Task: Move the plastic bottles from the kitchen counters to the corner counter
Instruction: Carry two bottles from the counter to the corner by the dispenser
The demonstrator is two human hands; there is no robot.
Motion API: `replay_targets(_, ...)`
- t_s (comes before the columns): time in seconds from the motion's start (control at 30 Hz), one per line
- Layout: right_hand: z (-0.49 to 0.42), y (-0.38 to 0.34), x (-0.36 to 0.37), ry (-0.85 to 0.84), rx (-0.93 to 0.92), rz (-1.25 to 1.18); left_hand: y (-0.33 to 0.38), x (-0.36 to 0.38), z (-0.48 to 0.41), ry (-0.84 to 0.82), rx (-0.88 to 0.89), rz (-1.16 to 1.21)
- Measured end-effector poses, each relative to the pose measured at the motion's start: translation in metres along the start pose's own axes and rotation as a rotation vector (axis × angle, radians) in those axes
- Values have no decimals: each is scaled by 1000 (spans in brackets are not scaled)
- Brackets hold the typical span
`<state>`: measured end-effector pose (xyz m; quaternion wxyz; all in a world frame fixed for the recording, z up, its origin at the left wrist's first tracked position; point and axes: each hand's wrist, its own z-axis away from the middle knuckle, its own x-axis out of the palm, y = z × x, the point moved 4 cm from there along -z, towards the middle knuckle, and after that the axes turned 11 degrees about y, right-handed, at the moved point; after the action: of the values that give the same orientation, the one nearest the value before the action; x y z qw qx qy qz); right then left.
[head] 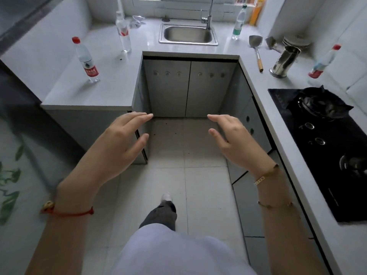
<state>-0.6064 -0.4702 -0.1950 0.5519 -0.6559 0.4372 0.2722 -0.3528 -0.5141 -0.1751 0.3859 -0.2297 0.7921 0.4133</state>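
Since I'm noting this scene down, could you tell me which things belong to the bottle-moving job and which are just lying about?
Part of the job:
red-capped bottle
clear bottle
green-label bottle
bottle by the stove

Just lying about:
spatula
steel canister
stacked plates
yellow bottle

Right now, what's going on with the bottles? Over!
Left hand, right hand open, empty, over the floor. Four bottles upright on the counters: red-label bottle nearest left. Nothing blocking.
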Motion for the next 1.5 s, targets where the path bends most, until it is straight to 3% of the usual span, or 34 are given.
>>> replay_targets(0.47,-192,32,58,-75,-64,-59,-85,44,-157,7,-93,-36)
replay_targets(0.83,-367,17,109,-128,-197,-99,-172,48,-283,64,-184,-166)
replay_targets(1.13,-457,2,148,-232,-291,-121,-224,52,-324,78,-335,-162)
replay_targets(1.5,-592,-35,214,-397,-511,-153,-297,53,-386,226,-589,-166)
